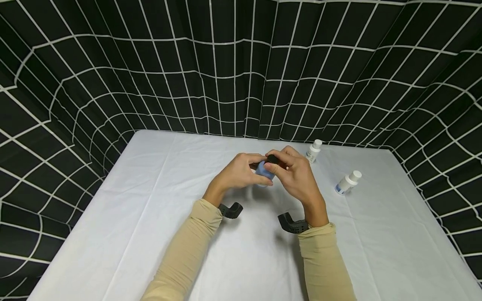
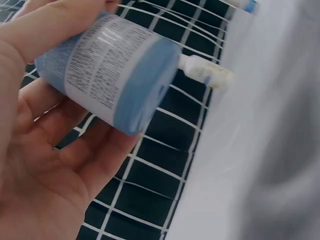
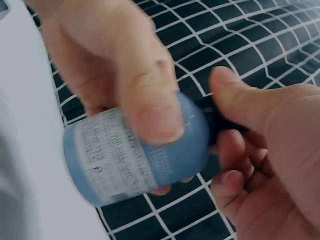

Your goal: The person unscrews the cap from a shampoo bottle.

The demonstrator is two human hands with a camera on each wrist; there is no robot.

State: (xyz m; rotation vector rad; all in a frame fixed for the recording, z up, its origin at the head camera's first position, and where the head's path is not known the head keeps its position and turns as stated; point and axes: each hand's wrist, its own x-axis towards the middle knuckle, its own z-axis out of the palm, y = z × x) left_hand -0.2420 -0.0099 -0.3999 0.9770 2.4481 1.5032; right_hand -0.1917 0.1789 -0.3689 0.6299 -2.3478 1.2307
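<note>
A blue bottle (image 3: pixel 120 155) with a white printed label is held above the white table, tilted, its base toward the table in the right wrist view. My left hand (image 1: pixel 241 171) grips the bottle's body, the thumb (image 3: pixel 160 122) across its side and the other fingers behind it. At the top, my right hand (image 1: pixel 295 171) pinches the black cap (image 1: pixel 273 159) between thumb and curled fingers; the cap sits at the bottle's neck. In the left wrist view the label of the bottle (image 2: pixel 107 62) faces the camera, while its cap end is hidden by the hand.
Two small white bottles with white caps stand on the table to the right: one bottle (image 1: pixel 313 151) near the back edge, another bottle (image 1: pixel 347 183) farther right and closer. A white cloth covers the table (image 1: pixel 180 175). Behind hangs a black curtain (image 1: pixel 226 75) with a white grid.
</note>
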